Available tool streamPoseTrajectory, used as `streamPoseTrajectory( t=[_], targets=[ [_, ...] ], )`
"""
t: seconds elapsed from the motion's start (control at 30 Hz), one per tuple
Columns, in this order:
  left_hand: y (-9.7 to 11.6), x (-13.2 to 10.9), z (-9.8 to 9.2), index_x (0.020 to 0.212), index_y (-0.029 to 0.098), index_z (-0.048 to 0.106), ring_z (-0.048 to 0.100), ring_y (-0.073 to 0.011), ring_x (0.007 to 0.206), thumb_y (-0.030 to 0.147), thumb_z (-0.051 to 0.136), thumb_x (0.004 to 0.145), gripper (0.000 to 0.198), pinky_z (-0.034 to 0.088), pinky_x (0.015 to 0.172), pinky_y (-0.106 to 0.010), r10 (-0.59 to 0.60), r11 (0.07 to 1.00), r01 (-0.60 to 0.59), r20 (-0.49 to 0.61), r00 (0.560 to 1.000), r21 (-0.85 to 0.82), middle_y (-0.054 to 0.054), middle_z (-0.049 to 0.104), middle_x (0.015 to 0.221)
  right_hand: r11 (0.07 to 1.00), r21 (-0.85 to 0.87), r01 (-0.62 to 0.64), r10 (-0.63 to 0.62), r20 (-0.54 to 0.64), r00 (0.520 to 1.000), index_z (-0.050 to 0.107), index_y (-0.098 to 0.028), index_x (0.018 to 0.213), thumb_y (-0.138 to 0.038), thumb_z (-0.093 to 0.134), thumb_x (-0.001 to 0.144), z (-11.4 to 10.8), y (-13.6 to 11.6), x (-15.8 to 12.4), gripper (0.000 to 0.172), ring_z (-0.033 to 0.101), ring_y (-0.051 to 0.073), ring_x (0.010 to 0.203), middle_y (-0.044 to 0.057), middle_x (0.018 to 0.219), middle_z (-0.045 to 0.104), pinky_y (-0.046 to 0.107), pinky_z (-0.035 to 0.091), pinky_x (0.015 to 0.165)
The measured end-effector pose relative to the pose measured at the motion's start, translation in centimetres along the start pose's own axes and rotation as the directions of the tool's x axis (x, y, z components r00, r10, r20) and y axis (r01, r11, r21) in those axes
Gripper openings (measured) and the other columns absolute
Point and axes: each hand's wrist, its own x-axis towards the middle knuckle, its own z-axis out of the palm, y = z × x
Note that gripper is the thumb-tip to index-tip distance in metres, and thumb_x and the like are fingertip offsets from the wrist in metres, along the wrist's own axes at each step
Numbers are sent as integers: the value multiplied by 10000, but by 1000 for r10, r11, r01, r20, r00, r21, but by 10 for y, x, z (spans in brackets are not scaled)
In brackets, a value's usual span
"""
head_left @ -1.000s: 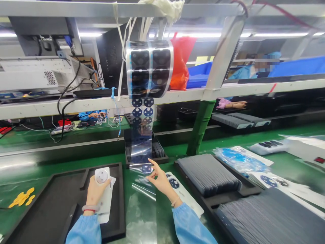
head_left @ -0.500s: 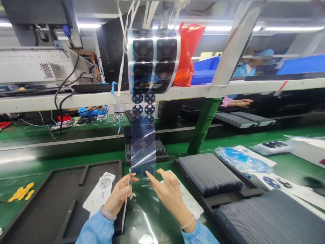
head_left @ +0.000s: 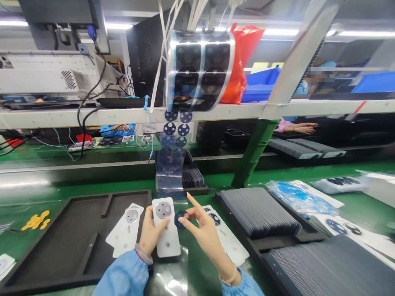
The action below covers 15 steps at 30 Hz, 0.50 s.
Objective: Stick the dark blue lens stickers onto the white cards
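Observation:
My left hand is closed round a white phone back panel, which has a grey round camera area with small holes at its top. Between thumb and finger, my right hand pinches a dark blue round sticker just right of the panel. A clear film strip with paired round stickers hangs down behind both hands from a big roll. White panels lie overlapping left of my left hand. More white panels with dark discs lie beside my right wrist.
A black foam tray lies at left, near yellow pieces. Dark panels stand in rows in a tray at right. A green-wrapped post rises to the white shelf. A co-worker's hands show beyond.
The panel in my left hand has turned from edge-on to face me. My right hand now has a round sticker off the film strip. The camera view has shifted slightly left.

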Motion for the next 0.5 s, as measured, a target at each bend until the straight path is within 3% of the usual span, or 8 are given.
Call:
streamPoseTrajectory(
  t=[0.07, 0.13, 0.2, 0.37, 0.5],
  targets=[
    [-1, -5, 3, 1116, 203, 527, 616, -268, 1102, 395, 723, 760, 449, 470, 972, -418, 76, 996, -75, -9, 997, 42, -97, 637, 1151, 994, 71, -78, 78, 3, 997, 702, -212, 1011, -459, 717, 791, 13, 4, 6, 332, 603, 190, 757, 15, 792, 656, 344, 509, 761],
    [-4, -10, 6, 1208, 215, 521, 454, -283, 1322, 384, 685, 801, 470, 347, 1110, -422, 186, 979, -180, -58, 981, 97, -126, 499, 1396, 988, 91, -127, 129, -17, 991, 716, -189, 891, -483, 720, 776, 27, 11, 10, 315, 589, 196, 749, 36, 800, 670, 338, 496, 735],
    [-9, -14, 6, 1283, 228, 499, 338, -272, 1408, 374, 647, 837, 492, 266, 1165, -396, 229, 969, -222, -57, 972, 110, -113, 380, 1513, 981, 104, -162, 167, -43, 985, 705, -177, 805, -499, 726, 760, 39, 19, 13, 326, 577, 196, 726, 44, 781, 673, 330, 483, 703],
    [-19, -19, 4, 1374, 181, 428, 529, -271, 1266, 401, 523, 916, 517, 408, 1073, -393, 88, 996, -89, 106, 990, -2, -143, 553, 1378, 986, 38, -162, 165, -118, 979, 709, -176, 777, -519, 744, 720, 46, 34, 12, 350, 524, 172, 644, 20, 682, 623, 300, 443, 623],
    [-19, -20, 3, 1414, 170, 419, 512, -259, 1289, 386, 475, 938, 526, 400, 1089, -377, 110, 991, -119, 149, 983, 56, -124, 539, 1411, 992, -26, -125, 120, -142, 983, 722, -187, 768, -490, 747, 725, 40, 38, 10, 306, 522, 172, 640, 14, 665, 608, 305, 450, 632]
  ],
)
